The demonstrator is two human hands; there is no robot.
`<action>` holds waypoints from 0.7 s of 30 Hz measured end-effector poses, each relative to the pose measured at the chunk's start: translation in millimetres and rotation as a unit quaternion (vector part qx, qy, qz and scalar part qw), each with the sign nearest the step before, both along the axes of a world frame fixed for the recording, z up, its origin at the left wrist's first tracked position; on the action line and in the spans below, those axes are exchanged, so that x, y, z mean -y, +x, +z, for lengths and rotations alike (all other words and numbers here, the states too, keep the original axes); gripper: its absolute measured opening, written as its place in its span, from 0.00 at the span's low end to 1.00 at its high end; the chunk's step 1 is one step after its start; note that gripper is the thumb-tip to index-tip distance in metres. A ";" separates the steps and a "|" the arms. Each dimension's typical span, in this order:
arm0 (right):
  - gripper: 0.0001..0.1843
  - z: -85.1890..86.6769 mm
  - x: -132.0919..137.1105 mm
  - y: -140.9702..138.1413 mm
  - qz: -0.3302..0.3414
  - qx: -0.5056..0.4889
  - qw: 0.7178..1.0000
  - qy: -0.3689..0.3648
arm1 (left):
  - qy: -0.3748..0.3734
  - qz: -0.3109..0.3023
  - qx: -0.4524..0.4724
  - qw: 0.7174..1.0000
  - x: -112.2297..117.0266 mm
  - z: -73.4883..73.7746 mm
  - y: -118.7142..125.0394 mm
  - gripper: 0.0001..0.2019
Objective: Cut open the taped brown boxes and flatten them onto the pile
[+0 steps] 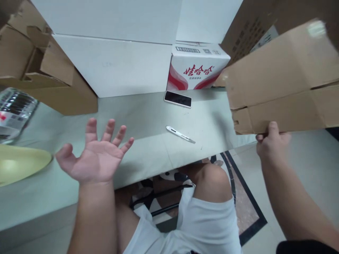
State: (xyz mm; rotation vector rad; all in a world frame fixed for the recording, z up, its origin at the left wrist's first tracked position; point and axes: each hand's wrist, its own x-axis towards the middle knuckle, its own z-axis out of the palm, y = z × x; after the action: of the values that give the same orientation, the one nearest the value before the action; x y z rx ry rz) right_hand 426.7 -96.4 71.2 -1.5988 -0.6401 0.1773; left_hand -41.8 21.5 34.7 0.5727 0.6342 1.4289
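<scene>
**Flattened cardboard [280, 84] in the right hand [274, 144], left hand [96, 158] spread**

The cardboard, creased and brown, occupies the right to upper right of the frame. The right hand pinches its lower edge, with the thumb on the face turned to the viewer. The left hand, at left of centre, holds nothing; its palm is visible and its fingers are spread above the table [143, 134]. Near the centre, a cutter knife [180, 134] lies on the table, and above it a phone [178, 99] lies just before a red-and-white box [198, 68]. An open brown box [82, 90] stands at upper left, with a yellow bowl [23, 164] at the left edge.
</scene>
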 end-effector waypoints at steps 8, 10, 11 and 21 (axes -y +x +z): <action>0.15 14.8 -94.1 39.4 -0.176 0.010 0.980 -0.091 | -0.035 -0.018 -0.024 0.999 -4.6 -2.0 10.8 0.28; 0.13 22.2 -131.1 47.4 -0.136 -0.003 0.984 -0.113 | -0.048 -0.005 -0.031 0.998 -6.1 -0.2 12.4 0.31; 0.13 25.5 -147.3 50.0 -0.103 -0.015 0.986 -0.127 | -0.052 -0.002 -0.036 0.998 -6.7 0.8 13.0 0.32; 0.05 14.7 -163.1 41.4 0.057 -0.016 0.958 -0.280 | -0.044 -0.013 -0.020 0.999 -7.6 9.2 7.5 0.32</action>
State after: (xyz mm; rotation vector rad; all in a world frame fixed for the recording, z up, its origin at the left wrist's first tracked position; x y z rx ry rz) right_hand 468.0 66.7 85.9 -2.0962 -0.6955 0.5048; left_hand -34.3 29.1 43.9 0.5391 0.7147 1.3620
